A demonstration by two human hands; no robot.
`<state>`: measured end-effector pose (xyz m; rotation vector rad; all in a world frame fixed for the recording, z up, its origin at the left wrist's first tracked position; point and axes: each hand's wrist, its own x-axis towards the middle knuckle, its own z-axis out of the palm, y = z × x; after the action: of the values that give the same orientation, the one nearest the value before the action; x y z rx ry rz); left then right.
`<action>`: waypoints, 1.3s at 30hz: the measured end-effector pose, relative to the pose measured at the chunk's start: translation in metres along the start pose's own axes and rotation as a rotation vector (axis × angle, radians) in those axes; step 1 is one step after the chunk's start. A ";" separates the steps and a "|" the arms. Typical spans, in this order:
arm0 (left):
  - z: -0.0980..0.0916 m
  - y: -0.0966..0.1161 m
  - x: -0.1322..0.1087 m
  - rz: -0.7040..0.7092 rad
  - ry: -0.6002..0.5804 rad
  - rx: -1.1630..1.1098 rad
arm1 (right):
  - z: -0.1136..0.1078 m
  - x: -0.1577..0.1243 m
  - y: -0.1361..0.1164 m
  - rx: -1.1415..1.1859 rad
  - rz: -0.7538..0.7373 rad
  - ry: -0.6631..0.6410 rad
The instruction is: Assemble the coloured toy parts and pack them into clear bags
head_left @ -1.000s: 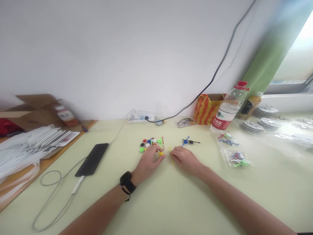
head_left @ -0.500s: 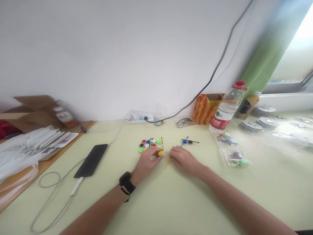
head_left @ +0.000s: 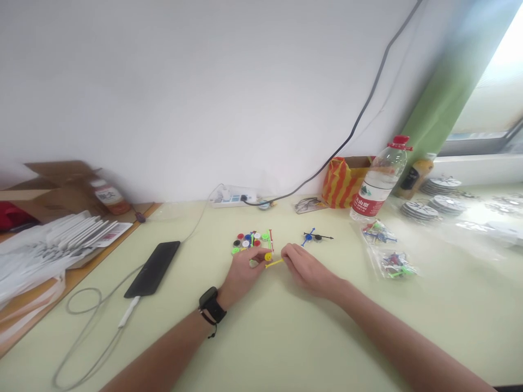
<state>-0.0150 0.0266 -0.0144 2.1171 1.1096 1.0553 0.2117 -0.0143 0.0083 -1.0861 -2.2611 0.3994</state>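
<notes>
Between the thumb and finger of my left hand (head_left: 245,269) is a small round yellow plastic disc (head_left: 268,256). My right hand (head_left: 304,265) is closed on one end of a thin yellow plastic arrow (head_left: 274,263), whose other end points left, just below the disc. Whether arrow and disc touch I cannot tell. Behind my left hand lies a group of small coloured discs (head_left: 245,243), with a red and white stick (head_left: 271,239) beside it. Past my right hand rest a blue arrow with a disc (head_left: 309,237) and a black arrow with a disc (head_left: 321,236).
To the right are plastic bags of coloured parts (head_left: 395,263), a large water bottle (head_left: 378,182) and stacks of round plates (head_left: 420,210). A phone (head_left: 152,269) on a cable lies left, near white packets (head_left: 85,237). A power strip (head_left: 232,197) sits by the wall.
The yellow arrow has swung from pointing down toward me to pointing left, its free end now near the yellow disc. My left hand has hardly moved.
</notes>
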 end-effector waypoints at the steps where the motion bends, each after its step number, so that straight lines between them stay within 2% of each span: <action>1: 0.000 0.000 0.000 -0.003 -0.005 -0.016 | -0.001 0.000 -0.001 0.039 0.015 0.000; 9: 0.002 0.006 -0.001 -0.037 -0.091 -0.192 | -0.004 0.000 -0.012 0.295 0.058 -0.009; 14: 0.002 0.016 -0.001 -0.058 -0.136 -0.323 | 0.005 0.002 -0.004 0.387 -0.006 0.073; 19: 0.002 0.023 -0.002 -0.047 -0.185 -0.359 | 0.009 0.003 0.001 0.486 0.039 0.049; 25: 0.001 0.022 -0.002 -0.037 -0.147 -0.353 | 0.007 0.003 -0.002 0.455 0.058 0.059; 32: 0.004 0.010 -0.002 -0.041 -0.088 -0.376 | 0.007 0.002 0.005 0.341 0.169 0.054; 39: 0.003 0.010 -0.003 -0.015 -0.116 -0.311 | 0.007 0.004 0.007 0.363 0.163 0.036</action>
<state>-0.0092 0.0190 -0.0098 1.8933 0.8443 1.0116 0.2095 -0.0074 0.0008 -1.0749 -1.9725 0.8148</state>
